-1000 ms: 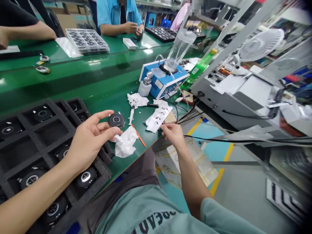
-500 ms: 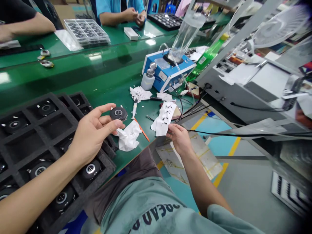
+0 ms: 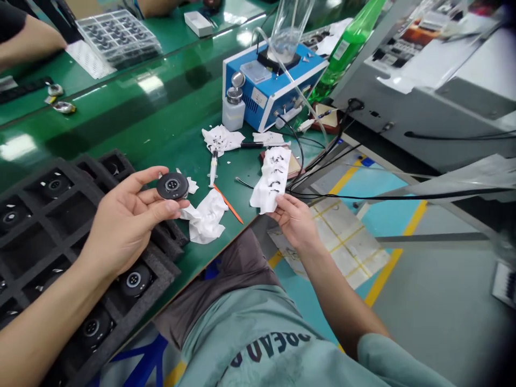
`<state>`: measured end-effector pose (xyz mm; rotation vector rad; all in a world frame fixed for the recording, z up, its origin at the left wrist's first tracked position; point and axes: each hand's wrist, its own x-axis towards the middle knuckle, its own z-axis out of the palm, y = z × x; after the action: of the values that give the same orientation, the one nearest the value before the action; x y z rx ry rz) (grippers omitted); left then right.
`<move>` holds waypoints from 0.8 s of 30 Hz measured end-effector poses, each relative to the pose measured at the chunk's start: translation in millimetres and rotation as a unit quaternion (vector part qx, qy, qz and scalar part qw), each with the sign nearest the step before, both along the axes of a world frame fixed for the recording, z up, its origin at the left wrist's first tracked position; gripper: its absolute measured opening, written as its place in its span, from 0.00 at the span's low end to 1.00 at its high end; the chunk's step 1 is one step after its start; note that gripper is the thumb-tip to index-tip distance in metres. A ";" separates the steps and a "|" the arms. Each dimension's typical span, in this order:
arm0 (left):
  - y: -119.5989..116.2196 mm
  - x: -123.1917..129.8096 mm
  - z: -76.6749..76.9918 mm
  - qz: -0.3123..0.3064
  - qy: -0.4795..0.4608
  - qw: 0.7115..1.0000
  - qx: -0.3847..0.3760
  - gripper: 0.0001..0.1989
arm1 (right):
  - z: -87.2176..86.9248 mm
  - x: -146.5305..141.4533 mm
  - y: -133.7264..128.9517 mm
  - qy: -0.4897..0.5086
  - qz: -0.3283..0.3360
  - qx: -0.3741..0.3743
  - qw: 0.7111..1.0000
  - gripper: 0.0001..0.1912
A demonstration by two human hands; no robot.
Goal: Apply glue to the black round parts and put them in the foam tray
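My left hand (image 3: pixel 129 220) holds a round black puck-shaped device (image 3: pixel 172 186) by its edge between thumb and fingers, with its silver-ringed face upward. Under that hand lies a black foam tray (image 3: pixel 48 185) whose square pockets hold similar devices, such as one (image 3: pixel 133 280) near my wrist. My right hand (image 3: pixel 294 220) pinches the lower end of a white wipe (image 3: pixel 271 180) marked with black smudges. Between my hands are a crumpled white tissue (image 3: pixel 205 217), an orange plastic stick (image 3: pixel 228 204) and a small syringe (image 3: pixel 213 169).
A blue benchtop machine (image 3: pixel 270 80) with a clear vessel and tubing stands ahead, beside a dropper bottle (image 3: pixel 234 110) and a smudged tissue (image 3: pixel 220 140). Black cables (image 3: pixel 322 156) cross the green bench's right edge. Co-workers' arms and a clear tray (image 3: pixel 116 37) lie beyond.
My right hand has lifted the smudged wipe from the bench and holds it up. My left hand still grips the black device. The whole view has shifted as my head moved.
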<state>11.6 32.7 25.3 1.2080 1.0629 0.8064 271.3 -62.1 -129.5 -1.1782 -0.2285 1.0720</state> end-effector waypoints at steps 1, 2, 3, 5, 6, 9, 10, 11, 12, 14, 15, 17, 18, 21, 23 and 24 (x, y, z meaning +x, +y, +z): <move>-0.3 -0.4 -0.2 -0.005 0.000 1.000 -0.002 0.27 | 4.6 -5.0 4.3 -0.016 -0.005 0.019 1.000 0.17; -0.8 -1.2 -0.5 -0.012 0.001 1.000 -0.006 0.28 | 9.8 -11.4 9.6 -0.044 -0.010 0.040 0.998 0.16; -1.5 -2.2 -0.8 -0.019 0.002 1.000 -0.013 0.29 | 15.5 -19.0 15.8 -0.082 -0.014 0.062 0.995 0.15; -3.0 -5.1 -1.7 -0.036 0.000 0.999 -0.030 0.31 | 27.7 -36.9 29.2 -0.167 -0.021 0.101 0.981 0.13; -3.8 -6.8 -2.2 -0.047 -0.004 0.998 -0.038 0.31 | 33.7 -46.6 35.5 -0.198 -0.021 0.114 0.973 0.12; -5.4 -11.2 -4.1 -0.081 -0.022 0.995 -0.057 0.32 | 49.5 -73.9 49.1 -0.224 -0.020 0.134 0.965 0.13; -5.8 -12.3 -4.9 -0.091 -0.027 0.994 -0.062 0.31 | 53.6 -81.3 51.3 -0.225 -0.020 0.139 0.964 0.13; -6.0 -13.1 -5.6 -0.100 -0.028 0.993 -0.065 0.31 | 57.1 -87.3 52.5 -0.230 -0.021 0.143 0.962 0.13; -6.1 -13.6 -6.3 -0.108 -0.026 0.992 -0.065 0.31 | 59.9 -92.1 52.8 -0.241 -0.021 0.146 0.959 0.13; -6.2 -14.4 -7.3 -0.118 -0.018 0.991 -0.062 0.30 | 63.3 -98.0 51.6 -0.278 -0.015 0.153 0.948 0.13; -6.1 -14.7 -7.7 -0.120 -0.015 0.991 -0.059 0.30 | 64.1 -99.5 50.7 -0.301 -0.011 0.159 0.940 0.12; -5.8 -15.2 -8.1 -0.122 -0.012 0.991 -0.057 0.30 | 64.6 -100.5 48.8 -0.353 -0.007 0.175 0.919 0.11; -5.7 -15.5 -8.2 -0.122 -0.012 0.991 -0.057 0.30 | 64.9 -100.2 48.2 -0.379 -0.007 0.184 0.907 0.11; -5.8 -16.0 -9.1 -0.121 -0.009 0.991 -0.059 0.30 | 68.0 -97.3 48.7 -0.465 -0.004 0.219 0.858 0.07; -5.8 -16.2 -10.5 -0.121 -0.015 0.991 -0.062 0.30 | 72.8 -93.7 51.2 -0.522 0.010 0.254 0.814 0.06; -5.8 -16.3 -11.4 -0.123 -0.021 0.990 -0.065 0.30 | 75.6 -91.3 53.0 -0.548 0.021 0.275 0.789 0.06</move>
<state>-4.7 26.9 13.9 1.1791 0.8974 0.5610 180.0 -9.1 -53.9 -1.1160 -1.3865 0.1746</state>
